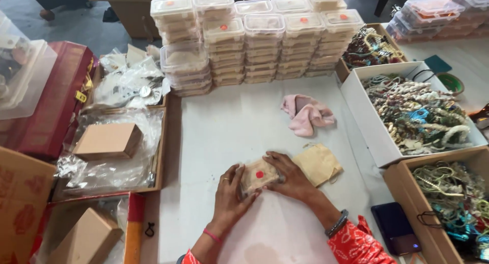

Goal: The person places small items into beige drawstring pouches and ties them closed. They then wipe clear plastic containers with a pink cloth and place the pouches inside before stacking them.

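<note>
Worktop [239, 121] is white, the hands working at its near-centre. Beyond the grip – a wall of stacked clear lidded boxes [254, 40], several with red dots. Off to the right of the grip, a white box of bead strings [415, 114], with a cardboard box of bead strings [453, 203] nearer the person. Left of the grip, a tray with clear plastic bags [117, 157] and a small cardboard box [108, 141].

Step in hand, by my read: closing or pressing down the small clear box with a red dot [259, 175], which sits flat on the worktop between both hands. Next move likely calls for even pressure on the lid edges, then a clean lift.

Left hand [229, 195] cups the box's left side, fingers curled on it, ring visible. Right hand [290, 177] lies over the top right edge, palm down, wrist bangle showing – both hold the box, neither lifts it.

Just right of the grip: beige cloth pouch [318, 163], touching the right hand's far side. Further beyond: pink cloth [307, 114].
</note>
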